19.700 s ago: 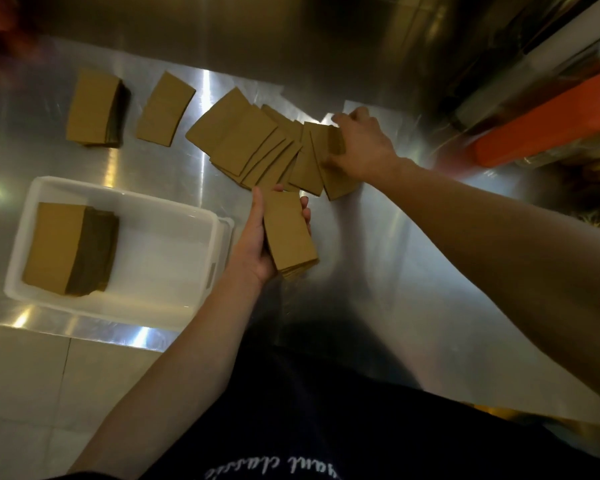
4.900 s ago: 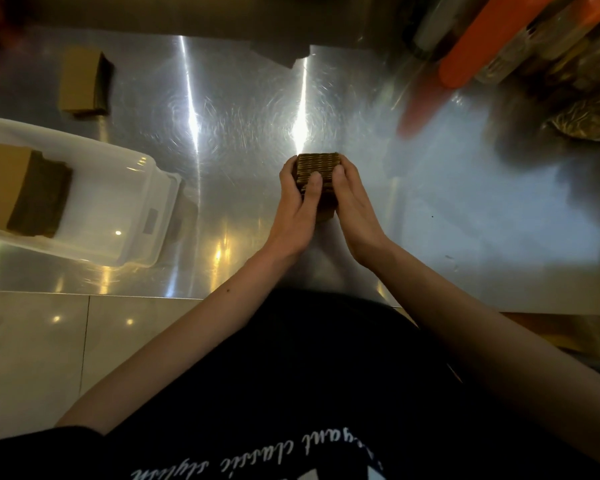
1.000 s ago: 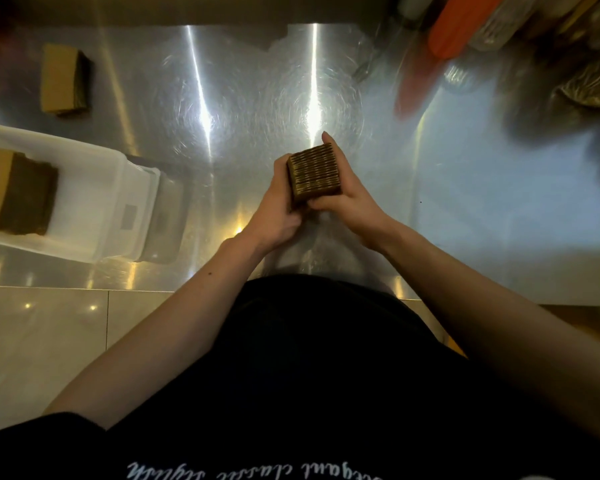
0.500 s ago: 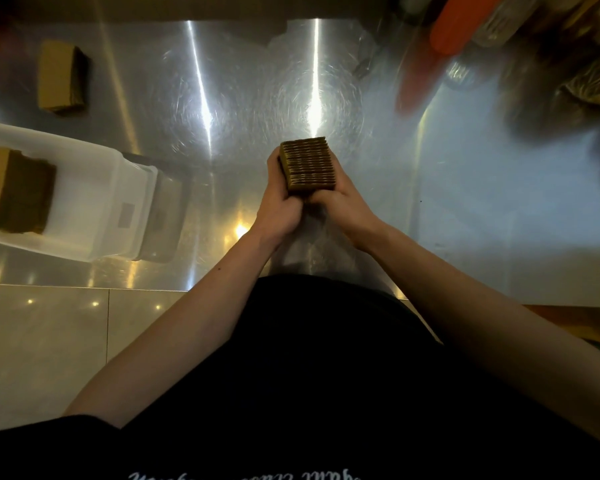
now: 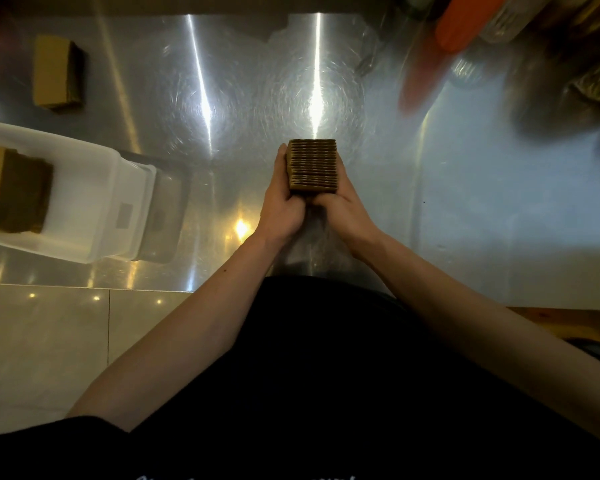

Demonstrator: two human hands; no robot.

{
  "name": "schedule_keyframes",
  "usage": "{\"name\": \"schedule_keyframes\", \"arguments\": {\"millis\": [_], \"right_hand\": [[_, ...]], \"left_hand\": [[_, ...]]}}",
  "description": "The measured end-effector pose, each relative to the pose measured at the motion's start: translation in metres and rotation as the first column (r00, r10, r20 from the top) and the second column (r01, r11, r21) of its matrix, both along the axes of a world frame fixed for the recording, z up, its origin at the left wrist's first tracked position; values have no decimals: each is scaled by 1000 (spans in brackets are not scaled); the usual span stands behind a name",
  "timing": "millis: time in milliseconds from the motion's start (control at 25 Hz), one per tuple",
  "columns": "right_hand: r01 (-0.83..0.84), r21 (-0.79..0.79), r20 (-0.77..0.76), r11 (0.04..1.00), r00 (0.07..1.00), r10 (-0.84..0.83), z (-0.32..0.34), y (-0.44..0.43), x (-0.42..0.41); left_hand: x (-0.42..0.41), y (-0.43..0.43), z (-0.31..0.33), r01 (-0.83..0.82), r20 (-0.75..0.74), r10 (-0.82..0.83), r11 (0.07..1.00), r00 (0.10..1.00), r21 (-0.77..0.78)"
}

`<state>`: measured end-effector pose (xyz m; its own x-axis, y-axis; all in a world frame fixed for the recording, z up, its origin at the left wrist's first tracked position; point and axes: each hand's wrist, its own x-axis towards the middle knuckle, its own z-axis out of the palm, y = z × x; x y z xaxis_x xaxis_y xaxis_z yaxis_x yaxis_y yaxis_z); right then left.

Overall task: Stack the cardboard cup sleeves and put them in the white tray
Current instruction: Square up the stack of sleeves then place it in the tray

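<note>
A squared-up stack of brown cardboard cup sleeves [image 5: 312,166] stands on edge between my hands, its ribbed edges facing up. My left hand [image 5: 280,206] presses its left side and my right hand [image 5: 343,207] presses its right side, both palms closed against it above the steel counter. The white tray [image 5: 118,188] sits at the left edge and holds another stack of sleeves [image 5: 11,190]. A third stack of sleeves [image 5: 56,72] lies on the counter at the far left.
The steel counter [image 5: 482,209] stretches to the right of my hands. An orange object [image 5: 465,22] and blurred jars and bags crowd the far right corner. The counter's near edge runs just in front of my body, with tiled floor below left.
The stack has been turned square between my palms and held a little nearer to me. The tray and the other stacks have not moved.
</note>
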<state>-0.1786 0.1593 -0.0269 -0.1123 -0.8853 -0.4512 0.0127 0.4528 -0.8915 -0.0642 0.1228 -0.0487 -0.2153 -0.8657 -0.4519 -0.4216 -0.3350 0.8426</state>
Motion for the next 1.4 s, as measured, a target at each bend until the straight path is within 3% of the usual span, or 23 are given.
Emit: {"name": "schedule_keyframes", "arguments": {"millis": [520,840,1080,1400], "right_hand": [[24,-8,-22,1000,999,-24,-1,-1,-1],[-191,-169,-215,967,965,153,5,-6,-22],[-484,-118,-333,867,842,424,8,-14,-46],[-543,-150,-429,826,789,441,3,-18,-57]], "left_hand": [[-6,-1,7,-12,-52,10,999,999,-42],[3,-7,9,106,-20,-107,994,994,-24],[7,-13,15,192,25,-192,981,981,-18],[4,-12,22,237,65,-233,970,970,-61]]}}
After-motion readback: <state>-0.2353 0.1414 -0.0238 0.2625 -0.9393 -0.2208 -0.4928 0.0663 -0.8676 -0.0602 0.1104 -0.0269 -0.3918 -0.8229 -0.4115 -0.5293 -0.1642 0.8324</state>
